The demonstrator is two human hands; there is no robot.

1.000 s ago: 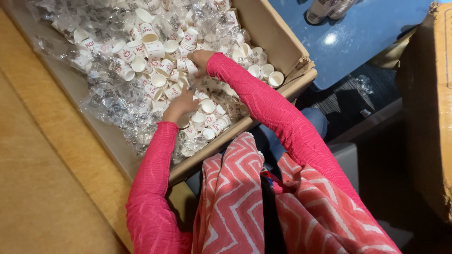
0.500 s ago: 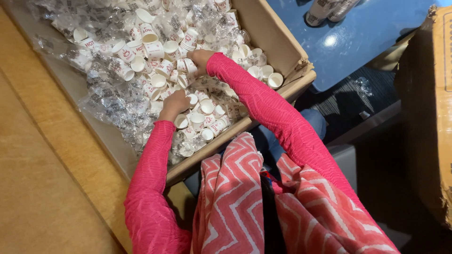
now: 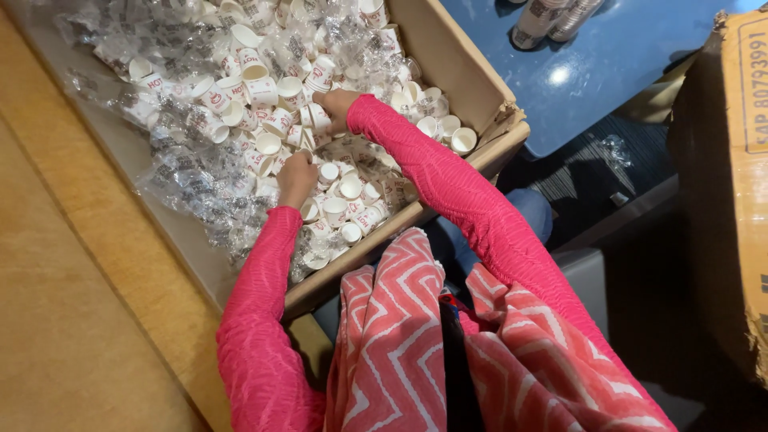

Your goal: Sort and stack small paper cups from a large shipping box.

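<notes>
A large cardboard box (image 3: 472, 72) is filled with several small white paper cups (image 3: 264, 88) printed in red, mixed with crumpled clear plastic wrap (image 3: 184, 184). My left hand (image 3: 298, 174) reaches down into the cups near the box's near wall, its fingers curled among them; whether it grips one is hidden. My right hand (image 3: 334, 104) rests farther in, fingers closed around a small cup (image 3: 318, 118). Both arms wear pink sleeves.
A blue table (image 3: 608, 64) lies right of the box, with stacked cups (image 3: 552, 18) at its far edge. Another cardboard box (image 3: 732, 184) stands at the right. A tan surface (image 3: 72, 320) runs along the left. A red and white zigzag scarf (image 3: 408, 344) hangs below.
My left hand has shifted slightly farther into the cups. My right hand stays at about the same spot.
</notes>
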